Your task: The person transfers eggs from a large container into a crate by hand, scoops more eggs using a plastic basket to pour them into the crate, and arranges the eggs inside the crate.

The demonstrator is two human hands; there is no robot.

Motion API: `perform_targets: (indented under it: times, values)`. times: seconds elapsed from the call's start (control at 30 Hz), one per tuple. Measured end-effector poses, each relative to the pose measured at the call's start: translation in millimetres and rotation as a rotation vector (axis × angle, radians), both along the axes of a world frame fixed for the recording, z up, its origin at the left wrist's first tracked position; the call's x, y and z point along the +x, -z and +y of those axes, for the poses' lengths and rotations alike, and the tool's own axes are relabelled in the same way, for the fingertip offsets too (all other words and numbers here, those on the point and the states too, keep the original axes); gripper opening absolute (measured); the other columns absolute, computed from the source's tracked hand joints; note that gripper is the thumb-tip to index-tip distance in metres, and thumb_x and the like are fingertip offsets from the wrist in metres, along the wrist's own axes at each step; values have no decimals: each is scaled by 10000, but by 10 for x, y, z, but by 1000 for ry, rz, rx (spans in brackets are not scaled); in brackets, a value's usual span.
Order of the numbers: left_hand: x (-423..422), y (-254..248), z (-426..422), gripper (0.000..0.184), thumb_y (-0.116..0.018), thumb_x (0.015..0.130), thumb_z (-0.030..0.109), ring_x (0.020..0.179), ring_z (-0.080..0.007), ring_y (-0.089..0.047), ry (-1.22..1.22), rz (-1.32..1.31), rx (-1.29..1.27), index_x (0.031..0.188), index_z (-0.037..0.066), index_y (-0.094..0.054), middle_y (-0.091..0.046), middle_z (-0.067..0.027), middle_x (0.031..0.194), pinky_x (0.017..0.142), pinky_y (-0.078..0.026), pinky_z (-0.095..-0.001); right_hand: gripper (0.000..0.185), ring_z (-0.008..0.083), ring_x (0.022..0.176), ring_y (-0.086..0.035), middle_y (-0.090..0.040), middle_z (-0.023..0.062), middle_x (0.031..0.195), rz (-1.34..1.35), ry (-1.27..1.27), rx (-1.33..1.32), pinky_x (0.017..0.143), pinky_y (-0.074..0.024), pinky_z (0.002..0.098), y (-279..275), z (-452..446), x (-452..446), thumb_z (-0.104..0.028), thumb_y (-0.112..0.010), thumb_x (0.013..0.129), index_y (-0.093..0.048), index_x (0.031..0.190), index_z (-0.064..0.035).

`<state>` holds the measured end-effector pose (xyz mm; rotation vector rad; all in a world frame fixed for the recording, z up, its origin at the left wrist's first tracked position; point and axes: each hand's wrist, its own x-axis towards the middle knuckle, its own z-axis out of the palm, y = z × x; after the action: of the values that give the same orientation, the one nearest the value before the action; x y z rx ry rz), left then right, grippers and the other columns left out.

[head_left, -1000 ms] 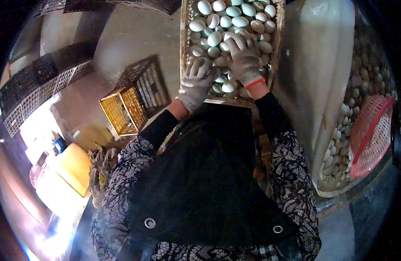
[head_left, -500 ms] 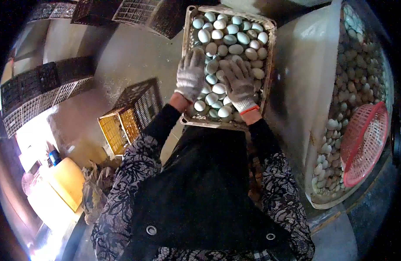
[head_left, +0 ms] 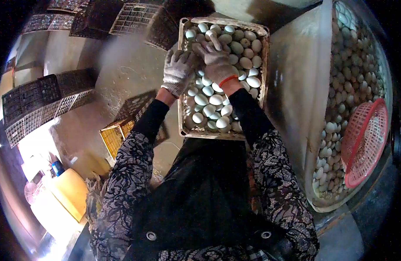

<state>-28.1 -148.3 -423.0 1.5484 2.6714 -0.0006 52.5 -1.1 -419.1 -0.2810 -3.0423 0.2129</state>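
Observation:
A plastic crate (head_left: 266, 71) full of pale white, bluish and tan eggs (head_left: 216, 99) lies in front of me. Both my hands wear knitted gloves. My left hand (head_left: 179, 69) is palm down over the crate's left side, its fingers slightly bent and apart; no egg shows in it. My right hand (head_left: 215, 63), with a red band at the wrist, lies over the eggs in the upper left part, fingers spread. Its fingertips are beside a whitish egg (head_left: 210, 35). The eggs under both palms are hidden.
At right stands a large pale tub (head_left: 315, 130) with many eggs, and a pink plastic basket (head_left: 365, 143) rests on them. A yellow-ended crate (head_left: 115, 138) is on the floor at left. Dark crates (head_left: 31, 98) line the far left, and more crates (head_left: 135, 18) stand behind.
My right hand has moved up and left across the eggs, closer to my left hand. My left hand has shifted slightly left. The crate appears lower in view.

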Motion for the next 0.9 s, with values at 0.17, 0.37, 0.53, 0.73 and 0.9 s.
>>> perform_targets:
  times: [0.17, 0.37, 0.53, 0.73, 0.9]
  values:
    - [36, 65, 49, 429, -582, 748, 301, 1202, -288, -383, -7, 71, 252, 1136, 123, -536, -466, -62, 1252, 1022, -260, -469, 597, 295, 1351, -134, -302, 63, 1408, 13, -12, -38, 1041, -221, 471, 5, -65, 19, -179, -540, 770, -356, 1335, -237]
    - [-94, 48, 233, 482, -557, 773, 278, 1259, -311, -313, 1, 58, 317, 1222, 119, -485, -391, -117, 1330, 1036, -234, -484, 635, 322, 1302, -254, -301, 109, 1403, 43, 31, -159, 1048, -210, 457, 62, 55, -19, -228, -573, 757, -346, 1336, -101]
    - [-242, 63, 456, 586, -489, 825, 344, 1330, -295, -205, -10, 75, 75, 1357, 162, -322, -236, -119, 1435, 1074, -160, -465, 627, 287, 1277, -308, -345, 128, 1376, 207, 31, -126, 1041, -229, 454, 91, 259, -91, -282, -569, 764, -369, 1312, -51]
    - [-234, 102, 373, 605, -457, 850, 335, 1339, -285, -178, 42, 1, 122, 1396, 195, -237, -179, -105, 1455, 1077, -145, -468, 552, 319, 1292, -267, -193, 103, 1456, 68, 20, -29, 1051, -168, 501, 229, 195, 27, -246, -393, 840, -307, 1352, -58]
    - [-214, 31, 362, 684, -517, 805, 334, 1338, -293, -177, 52, 27, 20, 1400, 169, -223, -175, -101, 1456, 1070, -159, -483, 555, 323, 1286, -274, -232, 108, 1442, 92, 99, -70, 1043, -179, 498, 164, 191, 83, -241, -390, 855, -274, 1371, -76]
